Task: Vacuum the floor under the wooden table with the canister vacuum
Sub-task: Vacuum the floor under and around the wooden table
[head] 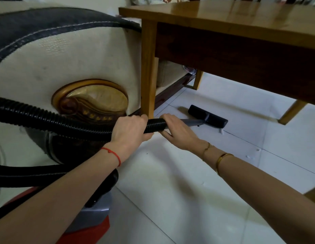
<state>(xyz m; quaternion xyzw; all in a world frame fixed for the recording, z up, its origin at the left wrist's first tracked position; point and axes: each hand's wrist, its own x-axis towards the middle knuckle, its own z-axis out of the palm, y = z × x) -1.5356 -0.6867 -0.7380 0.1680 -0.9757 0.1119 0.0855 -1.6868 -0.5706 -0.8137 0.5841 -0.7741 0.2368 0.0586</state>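
Observation:
A wooden table (223, 18) stands at the upper right, its near leg (148, 71) just beyond my hands. My left hand (130, 131) grips the black ribbed vacuum hose (56, 122). My right hand (177, 132) holds the hose end where the grey wand (192, 122) begins. The wand reaches under the table edge to the black floor nozzle (207, 117), which lies flat on the white tiled floor (188, 182). The red and grey canister (95, 217) sits at the lower left under my left forearm.
A cream sofa arm (65, 59) with a gold carved ornament (93, 99) and dark trim fills the left, close beside the table leg. Other table legs (292, 111) stand farther back. Small white specks (248, 156) lie on the tiles at right.

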